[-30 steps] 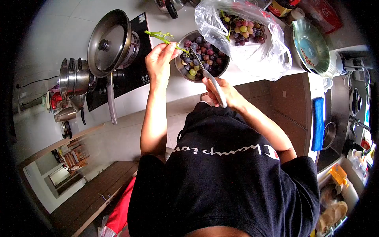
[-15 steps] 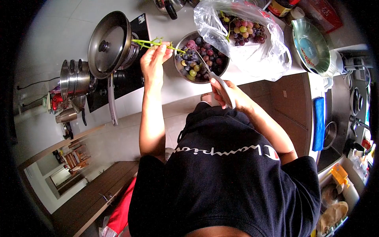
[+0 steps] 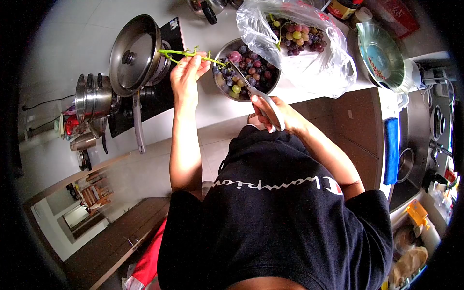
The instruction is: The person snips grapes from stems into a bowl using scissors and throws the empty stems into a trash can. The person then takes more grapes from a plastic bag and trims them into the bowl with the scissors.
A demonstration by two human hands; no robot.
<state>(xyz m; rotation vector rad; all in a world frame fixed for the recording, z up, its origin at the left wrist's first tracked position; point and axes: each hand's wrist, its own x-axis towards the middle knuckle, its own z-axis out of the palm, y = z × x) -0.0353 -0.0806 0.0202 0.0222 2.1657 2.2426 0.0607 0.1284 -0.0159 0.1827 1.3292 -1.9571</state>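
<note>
Two hands, both clamped.
Your left hand (image 3: 184, 79) pinches the green stem (image 3: 180, 52); your right hand (image 3: 289, 116) grips scissors (image 3: 270, 107), their blades (image 3: 240, 75) now closer, within snipping reach.

We're in a kitchen here: a dark cooktop (image 3: 145, 104) set into the pale counter (image 3: 203, 104), a lidded frying pan (image 3: 135, 55) over it, stacked steel pots (image 3: 94, 99) alongside, and across on the other side, a metal sink (image 3: 405, 166) with its faucet (image 3: 440, 149).
</note>
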